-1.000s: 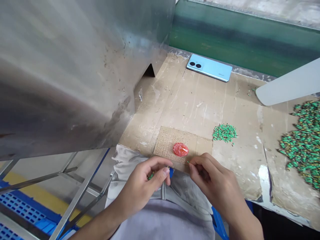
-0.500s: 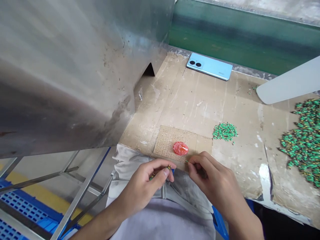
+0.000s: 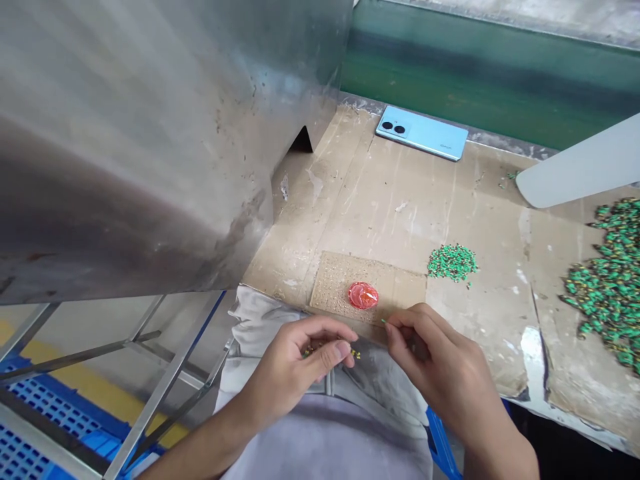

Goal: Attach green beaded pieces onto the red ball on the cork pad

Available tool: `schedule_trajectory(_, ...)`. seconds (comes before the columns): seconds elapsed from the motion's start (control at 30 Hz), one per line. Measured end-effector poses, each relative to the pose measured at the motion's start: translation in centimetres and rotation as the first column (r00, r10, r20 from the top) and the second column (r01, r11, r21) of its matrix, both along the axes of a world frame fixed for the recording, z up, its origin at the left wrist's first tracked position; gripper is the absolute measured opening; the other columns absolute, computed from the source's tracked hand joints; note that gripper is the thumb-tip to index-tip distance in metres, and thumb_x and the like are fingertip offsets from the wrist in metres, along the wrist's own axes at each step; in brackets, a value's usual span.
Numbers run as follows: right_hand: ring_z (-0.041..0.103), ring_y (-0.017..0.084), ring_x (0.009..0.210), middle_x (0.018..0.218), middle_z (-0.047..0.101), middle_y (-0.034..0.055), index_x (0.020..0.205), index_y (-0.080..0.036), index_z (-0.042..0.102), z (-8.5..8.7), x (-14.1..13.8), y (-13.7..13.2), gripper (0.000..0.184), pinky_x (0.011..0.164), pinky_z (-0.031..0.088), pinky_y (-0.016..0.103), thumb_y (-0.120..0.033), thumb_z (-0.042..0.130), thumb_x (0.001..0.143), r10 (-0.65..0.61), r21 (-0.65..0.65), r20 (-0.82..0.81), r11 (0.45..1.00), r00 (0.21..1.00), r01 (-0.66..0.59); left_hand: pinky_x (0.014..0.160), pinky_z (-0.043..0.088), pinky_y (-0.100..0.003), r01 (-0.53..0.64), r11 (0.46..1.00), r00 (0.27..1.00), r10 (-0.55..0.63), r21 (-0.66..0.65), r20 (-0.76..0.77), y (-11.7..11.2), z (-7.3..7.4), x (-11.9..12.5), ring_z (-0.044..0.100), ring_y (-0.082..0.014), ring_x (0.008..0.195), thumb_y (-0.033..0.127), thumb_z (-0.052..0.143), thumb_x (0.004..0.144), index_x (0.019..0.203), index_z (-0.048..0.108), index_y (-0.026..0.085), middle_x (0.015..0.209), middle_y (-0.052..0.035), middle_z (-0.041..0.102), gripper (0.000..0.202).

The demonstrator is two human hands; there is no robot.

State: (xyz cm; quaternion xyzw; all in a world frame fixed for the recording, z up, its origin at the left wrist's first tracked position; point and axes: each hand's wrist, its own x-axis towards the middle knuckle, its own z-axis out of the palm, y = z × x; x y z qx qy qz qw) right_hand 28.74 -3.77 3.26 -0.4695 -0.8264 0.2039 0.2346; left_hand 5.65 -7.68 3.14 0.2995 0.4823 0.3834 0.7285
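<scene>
My left hand [image 3: 305, 357] is curled above my lap, its thumb against the fingers around small green-and-gold pieces [image 3: 355, 354]. Some of these poke out past the fingertips; the rest are mostly hidden in the palm. At the front edge of the worktable, my right hand [image 3: 440, 357] pinches a tiny green piece [image 3: 384, 321] between thumb and forefinger. Just beyond both hands lies a cardboard pad [image 3: 395, 287] speckled with small bumps. On it sits a glossy red oval blob or shallow dish [image 3: 363, 295], which neither hand touches.
A small heap of green pieces [image 3: 453, 262] lies right of the pad, and a larger heap [image 3: 607, 287] spreads at the far right. A light-blue phone [image 3: 423, 133] rests at the back. A big metal housing [image 3: 150, 147] rises at left; a pale bar [image 3: 575, 167] juts in from the right.
My right hand has drawn slightly right, away from the red oval, still pinching the green piece. The pieces at my left fingertips have shifted lower, and a blue bit seen there earlier no longer shows.
</scene>
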Motion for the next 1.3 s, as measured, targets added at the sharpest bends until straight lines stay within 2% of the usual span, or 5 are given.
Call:
schedule_trajectory(0.13, 0.054, 0.010, 0.063, 0.082, 0.057, -0.0027, 0.099, -0.024, 0.058, 0.8, -0.4, -0.7, 0.012, 0.055, 0.045, 0.020, -0.016, 0.057, 0.107, -0.028, -0.133, -0.228, 0.991, 0.973, -0.003, 0.065, 0.053, -0.018, -0.072, 0.996, 0.996, 0.075, 0.055, -0.049, -0.3, 0.3, 0.5, 0.073, -0.0122, 0.073, 0.032, 0.085, 0.092, 0.096, 0.077, 0.021, 0.083, -0.0012, 0.082, 0.015)
schedule_trajectory(0.37, 0.061, 0.010, 0.072, 0.086, 0.062, -0.0028, 0.104, -0.026, 0.058, 0.9, -2.0, -2.4, 0.009, 0.065, 0.053, 0.017, -0.018, 0.056, 0.108, -0.078, -0.325, -0.499, 0.940, 0.863, -0.103, 0.071, 0.058, -0.013, -0.058, 0.955, 0.960, 0.133, 0.290, -0.248, -0.5, 1.0, 0.8, 0.075, -0.0105, 0.075, 0.017, 0.087, 0.086, 0.091, 0.085, 0.022, 0.084, 0.0008, 0.085, 0.007)
schedule_trajectory(0.63, 0.062, 0.008, 0.066, 0.080, 0.065, -0.0052, 0.098, -0.026, 0.059, 0.9, -3.4, -3.1, 0.012, 0.061, 0.053, 0.015, -0.015, 0.061, 0.104, -0.099, -0.300, -0.524, 0.951, 0.846, -0.074, 0.071, 0.059, -0.010, -0.074, 0.932, 0.955, 0.168, 0.354, -0.243, -0.6, 1.0, 1.0, 0.077, -0.0093, 0.074, 0.013, 0.084, 0.089, 0.091, 0.085, 0.023, 0.084, 0.0017, 0.085, 0.011)
schedule_trajectory(1.1, 0.056, 0.012, 0.063, 0.075, 0.061, -0.0025, 0.097, -0.025, 0.063, 0.9, -1.2, -2.3, 0.013, 0.055, 0.047, 0.022, -0.013, 0.065, 0.102, -0.142, -0.244, -0.462, 0.969, 0.875, 0.028, 0.056, 0.054, -0.013, -0.135, 0.986, 0.987, 0.142, 0.100, -0.069, 0.0, 1.1, 0.7, 0.075, -0.0104, 0.069, 0.016, 0.093, 0.080, 0.089, 0.082, 0.021, 0.084, 0.0004, 0.085, 0.015)
schedule_trajectory(1.3, 0.060, 0.012, 0.062, 0.076, 0.064, -0.0022, 0.098, -0.025, 0.062, 1.5, -2.2, -2.2, 0.013, 0.056, 0.052, 0.021, -0.013, 0.062, 0.103, -0.090, -0.276, -0.526, 0.959, 0.846, -0.069, 0.070, 0.062, -0.016, -0.171, 0.960, 0.980, 0.189, 0.222, -0.063, 0.0, 0.8, 1.0, 0.080, -0.0136, 0.072, 0.016, 0.099, 0.073, 0.076, 0.086, 0.020, 0.078, -0.0025, 0.086, 0.014)
